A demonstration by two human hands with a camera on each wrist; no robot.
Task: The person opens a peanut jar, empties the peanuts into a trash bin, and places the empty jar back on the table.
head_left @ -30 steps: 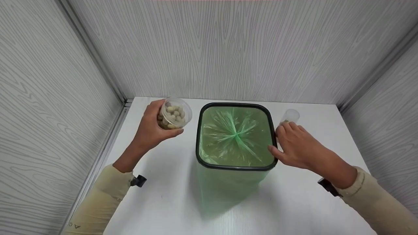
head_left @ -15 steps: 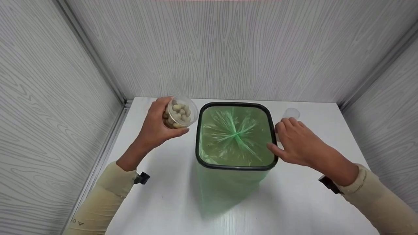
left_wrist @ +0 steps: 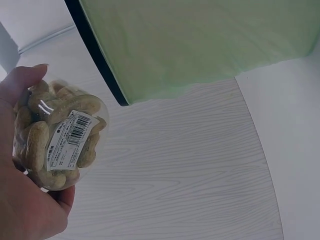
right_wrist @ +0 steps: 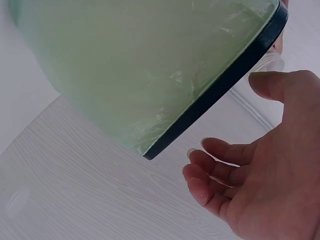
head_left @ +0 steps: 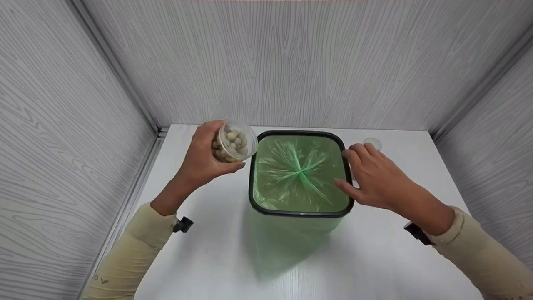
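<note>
My left hand (head_left: 200,156) grips a clear plastic jar (head_left: 239,143) of unshelled peanuts, its uncovered mouth tilted toward the bin. In the left wrist view a white barcode label (left_wrist: 71,140) shows on the jar. The jar is at the left rim of a square bin (head_left: 302,215) with a black rim and a green plastic bag liner (head_left: 302,171); contact cannot be told. My right hand (head_left: 377,179) is at the bin's right rim, thumb over the opening. In the right wrist view its fingers (right_wrist: 220,155) are loosely bent, apart from the rim, with nothing in them.
A clear round plastic piece (head_left: 372,143), partly behind my right hand, is on the white table (head_left: 208,250). Grey wood-grain walls (head_left: 266,62) enclose the back and both sides.
My left hand has carried the jar of peanuts to the right, up to the bin's left rim. My right hand has shifted slightly left and away from me, covering more of the clear piece.
</note>
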